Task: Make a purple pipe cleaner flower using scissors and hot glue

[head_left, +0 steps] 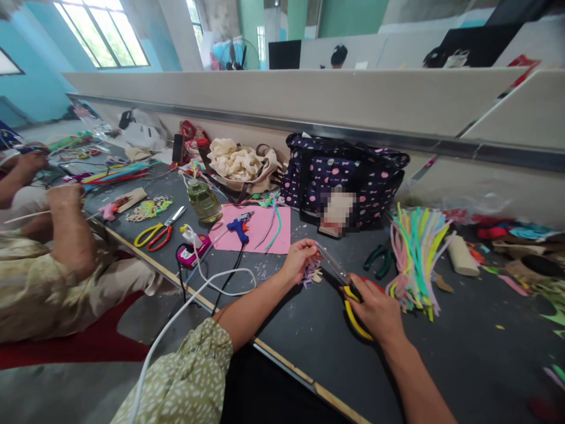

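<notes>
My right hand (375, 307) grips yellow-and-red handled scissors (353, 309), blades pointing up-left toward my left hand. My left hand (300, 259) pinches a small purple and pale craft piece (312, 274) against the dark table (309, 341), right at the scissor blade tips. A bundle of pastel pipe cleaners (417, 259) lies just right of my right hand. Green-handled pliers (377, 257) rest behind the scissors.
A polka-dot bag (344, 176) stands behind my hands. A pink sheet (260, 232) holds a blue glue gun (239, 228). Further left are a second pair of scissors (159, 232), a bottle (203, 200), a power strip (194, 250) with cables. Another person's arms (66, 224) work at far left.
</notes>
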`<state>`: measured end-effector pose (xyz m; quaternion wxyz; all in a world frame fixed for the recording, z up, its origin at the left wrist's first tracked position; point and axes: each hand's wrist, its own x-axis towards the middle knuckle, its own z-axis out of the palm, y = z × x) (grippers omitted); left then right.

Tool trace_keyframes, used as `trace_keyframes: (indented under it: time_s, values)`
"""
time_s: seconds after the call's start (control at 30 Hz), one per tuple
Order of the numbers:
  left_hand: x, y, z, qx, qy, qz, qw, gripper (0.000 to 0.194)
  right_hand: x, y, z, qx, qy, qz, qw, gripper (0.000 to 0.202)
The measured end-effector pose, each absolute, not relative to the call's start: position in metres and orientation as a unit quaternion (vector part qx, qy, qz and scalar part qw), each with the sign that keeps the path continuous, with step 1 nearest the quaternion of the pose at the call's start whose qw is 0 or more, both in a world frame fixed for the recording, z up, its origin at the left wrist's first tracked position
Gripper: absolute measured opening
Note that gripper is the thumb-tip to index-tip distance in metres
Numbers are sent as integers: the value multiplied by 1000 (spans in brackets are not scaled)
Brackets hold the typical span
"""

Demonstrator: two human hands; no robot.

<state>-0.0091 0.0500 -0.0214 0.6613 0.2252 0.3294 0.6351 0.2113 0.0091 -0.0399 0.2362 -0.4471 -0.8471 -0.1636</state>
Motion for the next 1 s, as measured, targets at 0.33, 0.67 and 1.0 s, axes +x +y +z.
trace_keyframes:
  time_s: [0.33, 0.67, 1.0]
  values:
    - [-9, 51, -23, 228, 330, 633, 662, 34, 214, 9, -40, -430, -857, -159, 235, 34]
    - [-10, 49, -18, 231, 332, 628, 665, 36, 211, 10, -44, -451, -851, -81, 257, 35]
    - [-11, 49, -18, 239, 324, 632, 662, 34, 206, 7, -30, -537, -802, -117, 233, 47]
